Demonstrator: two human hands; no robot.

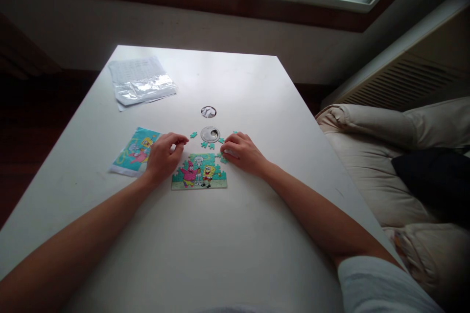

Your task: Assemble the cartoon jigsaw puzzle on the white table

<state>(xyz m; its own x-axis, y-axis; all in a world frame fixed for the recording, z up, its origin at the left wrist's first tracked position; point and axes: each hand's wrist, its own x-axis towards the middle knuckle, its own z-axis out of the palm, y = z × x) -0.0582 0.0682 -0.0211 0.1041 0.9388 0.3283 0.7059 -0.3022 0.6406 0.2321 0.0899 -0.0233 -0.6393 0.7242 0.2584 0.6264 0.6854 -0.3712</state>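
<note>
A partly assembled jigsaw puzzle (200, 176) with cartoon figures lies flat on the white table, its upper edge ragged. My left hand (165, 154) is at its upper left, fingers curled and thumb near the index finger; whatever they may pinch is hidden. That hand overlaps the edge of a picture packet (134, 151) printed with the same figures. At the puzzle's upper right corner, my right hand (242, 151) is closed with its fingertips on a teal puzzle piece (223, 160). Several loose pieces, including a teal piece (193, 135), lie beyond the puzzle between the hands.
Beyond the loose pieces, the table (227, 244) has a round metal insert (210, 134) and a round hole (208, 112) with white stuff inside. A clear plastic sleeve with papers (141, 80) lies at the far left. A beige sofa (374, 171) stands to the right.
</note>
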